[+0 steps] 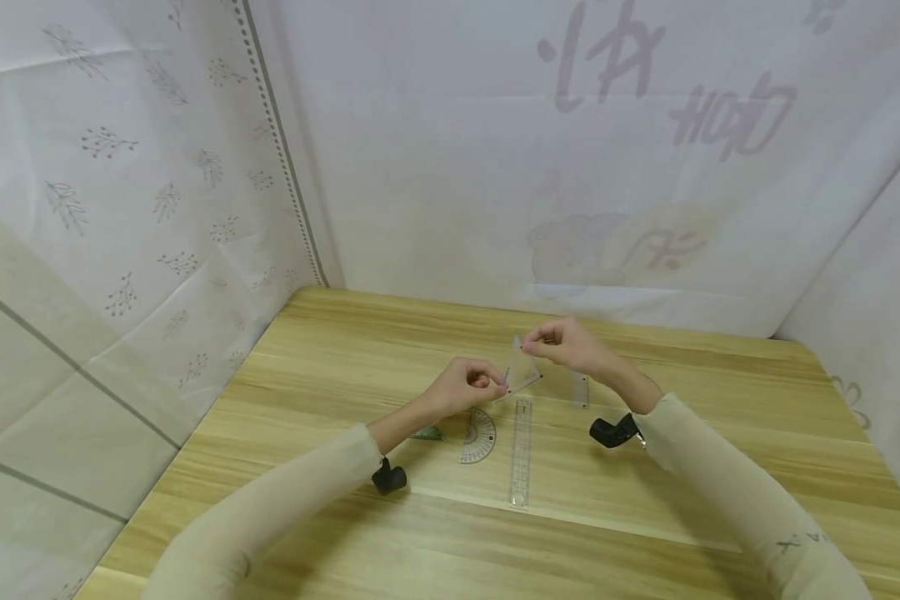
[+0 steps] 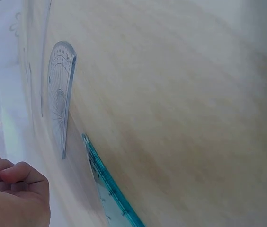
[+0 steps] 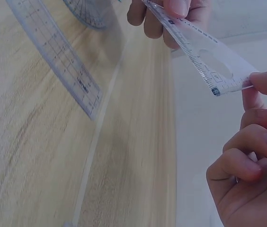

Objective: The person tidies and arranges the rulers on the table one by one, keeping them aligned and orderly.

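A clear plastic set square (image 1: 523,382) with an oval hole is held up over the table between both hands. My left hand (image 1: 459,388) pinches one of its pointed corners between thumb and fingers. At another corner, my right hand (image 1: 570,346) pinches it between thumb and index finger, the other fingers loosely curled, as the right wrist view shows. Below the left hand lies a clear protractor (image 1: 480,440). To the right of that is a clear straight ruler (image 1: 521,454). A green-edged measuring piece (image 2: 117,191) lies partly hidden behind the left forearm in the head view.
Another clear piece with printed marks (image 1: 581,392) lies below the right hand, partly covered by it. Black wrist cameras (image 1: 388,477) hang by both forearms. The wooden table (image 1: 330,333) meets patterned white curtains (image 1: 450,167) at its back and left.
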Available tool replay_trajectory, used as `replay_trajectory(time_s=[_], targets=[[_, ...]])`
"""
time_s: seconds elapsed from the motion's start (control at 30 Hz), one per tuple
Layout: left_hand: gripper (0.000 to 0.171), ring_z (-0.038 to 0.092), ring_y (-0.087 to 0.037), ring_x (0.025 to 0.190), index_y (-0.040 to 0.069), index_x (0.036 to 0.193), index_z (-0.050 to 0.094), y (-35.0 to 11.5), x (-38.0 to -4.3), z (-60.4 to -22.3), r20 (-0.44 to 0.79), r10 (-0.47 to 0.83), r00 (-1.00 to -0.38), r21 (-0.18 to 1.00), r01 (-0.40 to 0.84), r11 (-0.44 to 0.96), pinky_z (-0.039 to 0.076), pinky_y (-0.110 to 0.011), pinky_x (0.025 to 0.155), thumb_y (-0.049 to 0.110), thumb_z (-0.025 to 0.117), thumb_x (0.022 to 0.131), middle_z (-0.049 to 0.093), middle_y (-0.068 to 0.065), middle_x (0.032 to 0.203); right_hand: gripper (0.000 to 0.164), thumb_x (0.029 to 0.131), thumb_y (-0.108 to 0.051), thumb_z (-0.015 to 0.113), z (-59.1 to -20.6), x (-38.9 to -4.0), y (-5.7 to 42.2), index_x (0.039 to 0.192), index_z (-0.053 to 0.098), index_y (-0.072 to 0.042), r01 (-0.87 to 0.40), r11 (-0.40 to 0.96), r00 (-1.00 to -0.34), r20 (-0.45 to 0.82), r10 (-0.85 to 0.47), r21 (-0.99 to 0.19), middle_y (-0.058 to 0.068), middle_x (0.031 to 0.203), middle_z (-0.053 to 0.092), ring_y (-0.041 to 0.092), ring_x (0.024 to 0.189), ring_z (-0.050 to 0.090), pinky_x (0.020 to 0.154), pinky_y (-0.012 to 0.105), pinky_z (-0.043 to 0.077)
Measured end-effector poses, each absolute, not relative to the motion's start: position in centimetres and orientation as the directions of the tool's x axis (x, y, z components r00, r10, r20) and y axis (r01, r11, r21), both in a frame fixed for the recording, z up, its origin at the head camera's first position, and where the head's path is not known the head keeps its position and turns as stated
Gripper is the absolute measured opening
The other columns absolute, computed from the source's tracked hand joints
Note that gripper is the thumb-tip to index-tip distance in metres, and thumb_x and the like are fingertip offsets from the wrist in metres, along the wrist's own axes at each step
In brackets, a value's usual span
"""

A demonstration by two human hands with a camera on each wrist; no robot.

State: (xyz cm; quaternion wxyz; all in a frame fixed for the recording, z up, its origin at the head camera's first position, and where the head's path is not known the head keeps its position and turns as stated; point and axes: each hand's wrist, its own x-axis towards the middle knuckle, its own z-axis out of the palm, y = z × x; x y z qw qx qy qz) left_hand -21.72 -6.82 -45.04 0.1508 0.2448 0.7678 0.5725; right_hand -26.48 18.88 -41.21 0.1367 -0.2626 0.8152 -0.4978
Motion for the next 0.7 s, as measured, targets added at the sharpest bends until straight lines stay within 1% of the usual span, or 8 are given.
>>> replay_trajectory(time_s=[0.1,0.2,0.3,0.33,0.5,0.57,0.7], targets=[[0.009,0.035,-0.01,0.058,0.0,0.102,0.074,-7.2,-21.5,-44.9,0.04,0.552,-0.833,0.957,0.191,0.22,0.035,-0.023,0.06,0.007,0.071,0.096,0.04,0.003,0.065,0.019,0.101,-0.018,0.067,-41.1,-26.4,18.5,0.106,0.074,-0.001,-0.296,0.363,-0.821,0.041,-0.569,-0.883,0.024,0.099,0.064,0.014,0.063,0.042,0.058,0.026,0.038],[0.011,0.035,-0.01,0.058,0.0,0.103,0.074,-7.5,-21.3,-44.8,0.036,0.556,-0.83,0.958,0.188,0.218,0.035,-0.023,0.06,0.008,0.071,0.096,0.04,0.002,0.066,0.022,0.102,-0.016,0.066,-41.0,-26.3,18.1,0.108,0.072,0.004,-0.297,0.363,-0.817,0.039,-0.575,-0.883,0.029,0.099,0.062,0.013,0.061,0.04,0.057,0.026,0.037],[0.011,0.034,-0.011,0.057,0.001,0.102,0.074,-7.9,-21.2,-44.8,0.038,0.553,-0.833,0.956,0.19,0.222,0.035,-0.023,0.059,0.009,0.071,0.096,0.04,0.002,0.066,0.024,0.102,-0.016,0.065,-41.0,-26.2,17.7,0.11,0.071,0.006,-0.292,0.371,-0.818,0.029,-0.575,-0.882,0.03,0.098,0.061,0.014,0.061,0.039,0.057,0.027,0.036],[0.012,0.034,-0.011,0.057,0.001,0.102,0.074,-8.0,-21.2,-44.8,0.038,0.551,-0.833,0.956,0.191,0.222,0.034,-0.023,0.059,0.01,0.072,0.096,0.04,0.002,0.066,0.025,0.102,-0.016,0.065,-41.0,-26.2,17.6,0.11,0.071,0.007,-0.292,0.373,-0.817,0.027,-0.576,-0.881,0.03,0.098,0.061,0.015,0.062,0.039,0.058,0.027,0.036],[0.011,0.034,-0.011,0.058,0.002,0.102,0.074,-8.6,-20.9,-44.8,0.031,0.539,-0.842,0.953,0.188,0.239,0.034,-0.023,0.059,0.01,0.072,0.095,0.04,0.002,0.067,0.024,0.102,-0.017,0.065,-40.9,-26.2,16.9,0.109,0.072,0.006,-0.318,0.374,-0.806,0.04,-0.591,-0.871,0.025,0.106,0.067,0.024,0.076,0.052,0.07,0.032,0.044],[0.01,0.034,-0.011,0.059,0.003,0.101,0.074,-8.8,-20.7,-44.7,0.03,0.539,-0.842,0.95,0.192,0.247,0.034,-0.024,0.06,0.01,0.072,0.096,0.04,0.002,0.068,0.024,0.102,-0.016,0.065,-40.9,-26.2,16.5,0.109,0.072,0.006,-0.327,0.367,-0.798,0.046,-0.601,-0.871,0.025,0.107,0.068,0.026,0.078,0.053,0.073,0.033,0.044],[0.008,0.034,-0.011,0.06,0.004,0.1,0.074,-9.3,-20.6,-44.7,0.038,0.547,-0.837,0.944,0.21,0.256,0.034,-0.025,0.062,0.011,0.072,0.095,0.04,0.002,0.069,0.025,0.103,-0.017,0.064,-41.2,-26.3,16.0,0.11,0.071,0.006,-0.325,0.35,-0.785,0.045,-0.618,-0.879,0.027,0.105,0.066,0.033,0.077,0.051,0.073,0.036,0.043]])
